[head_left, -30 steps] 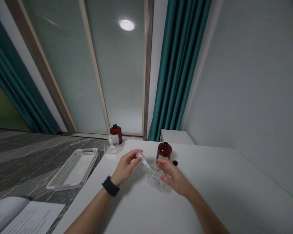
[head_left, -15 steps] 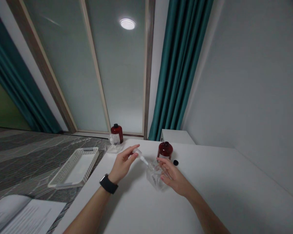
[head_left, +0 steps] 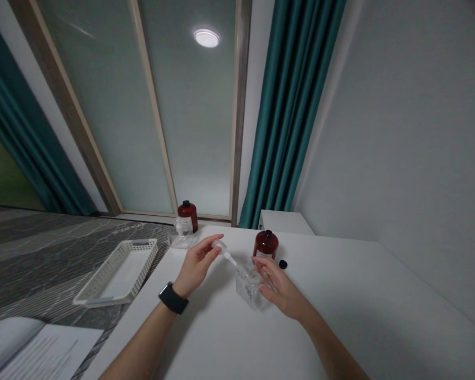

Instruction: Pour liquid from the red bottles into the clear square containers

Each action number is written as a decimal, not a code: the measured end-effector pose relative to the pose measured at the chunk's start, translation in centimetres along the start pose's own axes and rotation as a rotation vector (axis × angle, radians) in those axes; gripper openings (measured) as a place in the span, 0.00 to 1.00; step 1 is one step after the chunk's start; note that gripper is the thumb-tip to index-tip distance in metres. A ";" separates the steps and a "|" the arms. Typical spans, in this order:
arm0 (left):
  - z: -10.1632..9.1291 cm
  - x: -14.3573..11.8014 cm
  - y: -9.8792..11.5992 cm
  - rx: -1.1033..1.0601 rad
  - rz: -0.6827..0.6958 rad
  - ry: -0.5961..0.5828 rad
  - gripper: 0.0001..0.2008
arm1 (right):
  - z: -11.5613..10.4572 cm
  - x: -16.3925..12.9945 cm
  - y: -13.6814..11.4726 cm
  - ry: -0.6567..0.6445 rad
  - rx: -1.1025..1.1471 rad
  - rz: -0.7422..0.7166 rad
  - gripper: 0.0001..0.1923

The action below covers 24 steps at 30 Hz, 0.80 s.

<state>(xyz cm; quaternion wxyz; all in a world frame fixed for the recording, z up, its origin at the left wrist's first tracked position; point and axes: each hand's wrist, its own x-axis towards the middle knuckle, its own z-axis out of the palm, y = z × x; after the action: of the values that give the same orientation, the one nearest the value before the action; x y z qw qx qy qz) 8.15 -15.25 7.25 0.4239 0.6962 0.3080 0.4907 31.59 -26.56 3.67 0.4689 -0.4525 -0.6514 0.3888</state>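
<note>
My left hand [head_left: 196,264], with a black watch on its wrist, pinches the bulb of a clear plastic dropper [head_left: 227,256]. The dropper slants down to the right, its tip at the mouth of a clear square container [head_left: 248,287] on the white table [head_left: 364,311]. My right hand [head_left: 279,287] cups the right side of that container. Just behind it stands a dark red bottle [head_left: 266,244] with its neck open, and a small black cap [head_left: 283,264] lies to the bottle's right.
A second dark red bottle with a black cap [head_left: 187,217] and a small clear item [head_left: 181,232] stand at the table's far left corner. A white slotted basket [head_left: 119,272] sits on the grey surface to the left, and an open book [head_left: 27,351] lies at the bottom left.
Both hands kept their holds. My left hand and the dropper shifted slightly left and up in the picture, mostly as the view moved.
</note>
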 end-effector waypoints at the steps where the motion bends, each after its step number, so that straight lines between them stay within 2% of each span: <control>1: -0.1 0.1 0.1 -0.032 -0.007 0.034 0.19 | 0.0 0.0 0.0 -0.001 -0.001 0.003 0.30; 6: -0.4 0.5 -0.5 -0.136 -0.052 0.147 0.18 | -0.1 -0.1 0.0 -0.009 -0.008 -0.003 0.29; 12: 0.0 1.2 -4.0 0.011 -0.062 0.201 0.13 | -0.2 -0.1 -0.4 -0.015 -0.019 -0.031 0.27; 19: -0.2 1.2 -7.5 0.298 -0.036 0.118 0.05 | 0.2 0.0 -0.4 -0.038 -0.023 -0.015 0.27; 24: -0.4 1.0 -8.6 0.460 -0.012 0.053 0.15 | 0.1 -0.1 -0.4 -0.045 -0.039 0.002 0.26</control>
<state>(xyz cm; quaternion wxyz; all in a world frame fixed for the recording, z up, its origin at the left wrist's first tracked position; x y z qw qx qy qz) 8.04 -10.37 0.03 0.2486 0.7595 0.4269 0.4233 31.44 -26.74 3.96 0.4447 -0.4534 -0.6689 0.3864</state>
